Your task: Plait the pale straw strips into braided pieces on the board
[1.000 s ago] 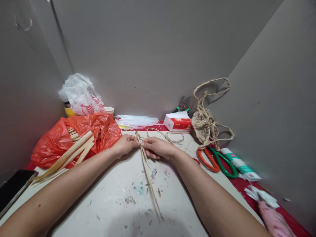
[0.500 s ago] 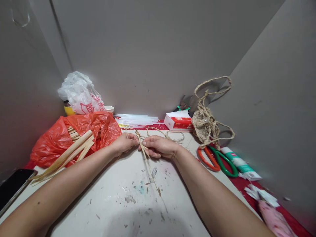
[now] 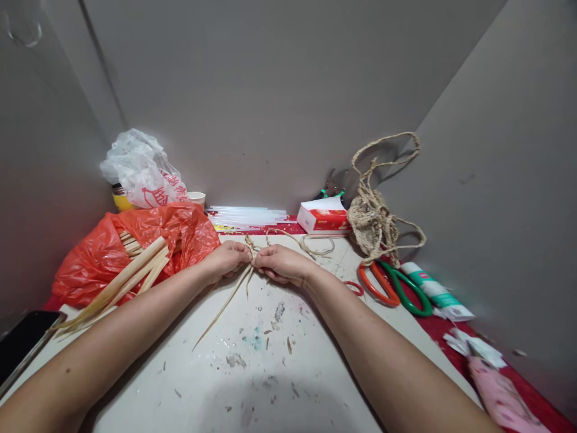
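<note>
Both my hands meet over the middle of the stained white board (image 3: 252, 373). My left hand (image 3: 226, 260) and my right hand (image 3: 280, 263) are closed, pinching a bundle of pale straw strips (image 3: 249, 252) between their fingertips. A knotted tuft of the strips sticks up just behind my fingers. One long strip (image 3: 219, 313) hangs down to the left across the board. A loop of thin twine (image 3: 311, 244) lies on the board just behind my right hand.
An orange plastic bag (image 3: 135, 240) with pale reed sticks (image 3: 121, 279) lies left, a white bag (image 3: 139, 171) behind it. Glue sticks (image 3: 247, 215), a red-white box (image 3: 323, 218), a twine tangle (image 3: 374, 219), orange and green scissors (image 3: 392, 288) and a tube (image 3: 435, 293) lie behind and right. A phone (image 3: 22, 343) lies at the left edge.
The long strip that trailed toward me to the right has swung over to the left. My hands have drawn closer together and shifted slightly away from me.
</note>
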Demonstrator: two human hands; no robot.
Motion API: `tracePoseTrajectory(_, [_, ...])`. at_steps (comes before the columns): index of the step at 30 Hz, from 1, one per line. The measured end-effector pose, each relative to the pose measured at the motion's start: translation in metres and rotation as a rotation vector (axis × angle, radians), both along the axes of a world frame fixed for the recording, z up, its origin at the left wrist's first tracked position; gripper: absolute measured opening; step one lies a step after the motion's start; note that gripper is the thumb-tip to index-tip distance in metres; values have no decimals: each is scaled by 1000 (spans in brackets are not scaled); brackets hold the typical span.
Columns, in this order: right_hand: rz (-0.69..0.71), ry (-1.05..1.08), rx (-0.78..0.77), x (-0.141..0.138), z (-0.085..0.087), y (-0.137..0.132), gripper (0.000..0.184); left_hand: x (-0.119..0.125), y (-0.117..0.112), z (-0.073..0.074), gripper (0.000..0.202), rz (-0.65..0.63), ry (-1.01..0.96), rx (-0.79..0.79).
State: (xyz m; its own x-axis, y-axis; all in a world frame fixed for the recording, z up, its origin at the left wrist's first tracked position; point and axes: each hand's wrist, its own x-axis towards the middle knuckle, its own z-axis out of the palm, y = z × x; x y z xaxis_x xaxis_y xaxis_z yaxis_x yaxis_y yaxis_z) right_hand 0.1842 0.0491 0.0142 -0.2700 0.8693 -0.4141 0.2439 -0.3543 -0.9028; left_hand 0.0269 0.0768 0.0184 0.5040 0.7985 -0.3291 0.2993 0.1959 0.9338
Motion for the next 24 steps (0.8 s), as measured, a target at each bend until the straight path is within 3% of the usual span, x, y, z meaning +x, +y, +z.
tracePoseTrajectory(7, [-136, 77, -15, -12, 0, -4, 18, 3, -4, 6, 3, 36, 89, 8])
tracePoseTrajectory(15, [-63, 352, -180, -9, 3, -5, 17, 3, -11, 16, 9, 34, 275, 192])
tracePoseTrajectory(24, [-146, 423, -189, -12, -3, -3, 19, 4, -26, 19, 5, -13, 387, 395])
